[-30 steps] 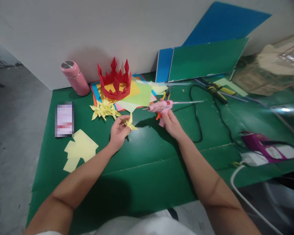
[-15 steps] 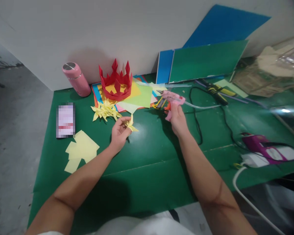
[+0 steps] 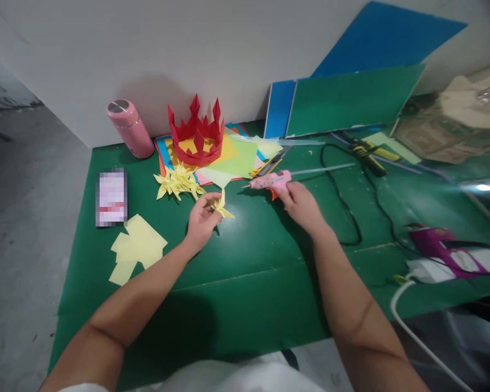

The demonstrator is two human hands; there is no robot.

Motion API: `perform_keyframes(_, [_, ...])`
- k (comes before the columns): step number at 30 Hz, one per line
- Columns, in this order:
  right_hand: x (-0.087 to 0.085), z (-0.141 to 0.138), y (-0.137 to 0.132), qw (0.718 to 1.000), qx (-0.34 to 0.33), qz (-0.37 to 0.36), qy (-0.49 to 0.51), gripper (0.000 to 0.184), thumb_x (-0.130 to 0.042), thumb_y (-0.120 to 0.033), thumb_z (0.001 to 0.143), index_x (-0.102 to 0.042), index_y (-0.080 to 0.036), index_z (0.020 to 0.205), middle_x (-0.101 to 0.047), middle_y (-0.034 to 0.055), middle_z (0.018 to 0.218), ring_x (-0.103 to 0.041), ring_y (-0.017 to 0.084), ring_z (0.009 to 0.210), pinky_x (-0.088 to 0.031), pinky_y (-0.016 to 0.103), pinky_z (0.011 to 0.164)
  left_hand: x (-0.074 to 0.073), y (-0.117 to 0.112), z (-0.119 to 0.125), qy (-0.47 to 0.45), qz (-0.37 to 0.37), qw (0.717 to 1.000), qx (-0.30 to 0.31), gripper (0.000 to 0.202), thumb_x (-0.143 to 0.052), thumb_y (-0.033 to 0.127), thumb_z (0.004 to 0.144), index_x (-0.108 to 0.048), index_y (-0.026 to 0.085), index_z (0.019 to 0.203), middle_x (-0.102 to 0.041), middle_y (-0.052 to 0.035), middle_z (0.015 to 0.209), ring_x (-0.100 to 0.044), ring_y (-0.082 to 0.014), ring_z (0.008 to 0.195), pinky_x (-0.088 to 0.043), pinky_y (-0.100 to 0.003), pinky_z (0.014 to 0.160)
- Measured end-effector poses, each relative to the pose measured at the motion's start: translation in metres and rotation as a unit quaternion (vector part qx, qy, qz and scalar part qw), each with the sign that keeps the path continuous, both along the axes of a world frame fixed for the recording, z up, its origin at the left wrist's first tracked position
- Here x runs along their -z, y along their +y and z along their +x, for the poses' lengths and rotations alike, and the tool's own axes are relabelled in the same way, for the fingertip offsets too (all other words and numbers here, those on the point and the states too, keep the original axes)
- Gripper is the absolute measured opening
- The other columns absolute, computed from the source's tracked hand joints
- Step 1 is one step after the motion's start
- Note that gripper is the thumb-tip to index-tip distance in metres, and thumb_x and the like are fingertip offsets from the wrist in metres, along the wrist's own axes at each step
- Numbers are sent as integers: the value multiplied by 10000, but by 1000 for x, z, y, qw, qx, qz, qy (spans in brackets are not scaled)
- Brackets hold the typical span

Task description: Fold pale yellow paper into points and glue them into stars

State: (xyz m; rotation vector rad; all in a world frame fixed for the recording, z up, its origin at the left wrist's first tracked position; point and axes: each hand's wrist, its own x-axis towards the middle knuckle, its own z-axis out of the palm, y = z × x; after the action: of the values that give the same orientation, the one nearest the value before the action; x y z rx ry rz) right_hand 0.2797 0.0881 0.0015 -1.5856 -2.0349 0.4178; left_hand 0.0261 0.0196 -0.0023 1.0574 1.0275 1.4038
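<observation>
Pinched in the fingers of my left hand (image 3: 203, 220) is a yellow folded paper flower (image 3: 222, 207) with pointed petals. My right hand (image 3: 304, 207) is wrapped round a pink hot glue gun (image 3: 267, 182), its nozzle pointing left toward the flower but apart from it. A clear glue stick (image 3: 330, 168) juts from the back of the gun. Behind my left hand lies a pile of yellow paper flowers (image 3: 177, 181). A red paper crown (image 3: 196, 139) stands upright on coloured paper sheets (image 3: 247, 155) near the wall.
On the left are a pink bottle (image 3: 131, 130), a phone (image 3: 111, 197) and loose yellow paper pieces (image 3: 136, 245). A cutter knife (image 3: 274, 161) lies behind the glue gun. Black cable (image 3: 351, 218), pliers (image 3: 369, 158) and a power strip (image 3: 433, 267) occupy the right. Boards (image 3: 351, 100) lean on the wall.
My right hand has brought the glue gun left and toward me, nearer the flower, and the gun has turned flatter. My left hand keeps its hold on the flower. The view has shifted slightly.
</observation>
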Motion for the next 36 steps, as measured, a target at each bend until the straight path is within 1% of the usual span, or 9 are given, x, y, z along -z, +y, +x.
perform_keyframes(6, [-2,11,0,997,77,-26,-1,314,-530,-510,831,-441,-228,726,-520,3,615,-456,166,570,-337,295,551,0,-1,0,8,2,1000,14,318,-608,168,695,-567,224,1005,-593,-12,869,-524,-98,660,-469,-226,574])
perform_keyframes(10, [-12,1,-5,996,66,53,-33,254,-524,-424,835,-440,-233,691,-519,34,669,-473,199,656,-385,351,639,3,0,3,21,14,1000,13,303,-617,184,726,-573,217,1024,-604,-18,868,-524,-94,652,-475,-227,591])
perform_keyframes(12, [-18,-16,-15,995,44,87,6,231,-517,-432,844,-463,-232,743,-541,41,732,-488,200,683,-414,377,680,4,0,5,30,21,999,13,299,-619,193,737,-579,210,1033,-607,-22,871,-536,-97,676,-477,-224,607])
perform_keyframes(14, [-21,-38,-29,993,-23,54,101,245,-545,-468,833,-460,-241,799,-547,22,758,-502,177,671,-449,356,666,5,0,6,40,25,999,15,299,-616,201,750,-580,205,1046,-610,-24,875,-553,-101,700,-484,-225,630])
perform_keyframes(17, [-21,-69,-51,966,-149,-21,210,346,-670,-470,743,-455,-243,891,-560,1,787,-531,144,648,-482,304,610,7,0,6,57,27,998,25,305,-618,210,761,-575,197,1063,-620,-32,909,-584,-107,746,-503,-238,690])
perform_keyframes(20, [-18,-84,-61,962,-136,-36,235,222,-617,-404,803,-486,-239,872,-583,-7,755,-532,119,602,-491,276,587,8,-1,6,75,33,996,35,309,-634,222,754,-578,193,1056,-628,-50,968,-605,-119,795,-514,-250,726])
perform_keyframes(23, [-16,-85,-61,971,-110,-12,211,120,-573,-348,832,-554,-235,796,-621,2,722,-565,130,619,-503,277,594,10,-2,6,86,36,995,43,299,-645,236,754,-583,193,1043,-629,-61,998,-610,-129,813,-517,-251,720])
perform_keyframes(31, [-15,-84,-62,981,-93,32,164,90,-575,-301,824,-617,-239,775,-665,8,724,-598,145,622,-519,300,620,9,-4,5,91,22,993,70,286,-641,198,738,-589,193,1020,-620,-60,1013,-604,-129,824,-505,-240,722])
perform_keyframes(36, [-13,-82,-62,981,-115,59,146,93,-589,-285,834,-629,-239,904,-691,19,803,-618,148,651,-527,301,647,7,-3,4,103,13,991,83,293,-621,145,696,-588,186,984,-618,-46,960,-592,-125,789,-492,-228,692])
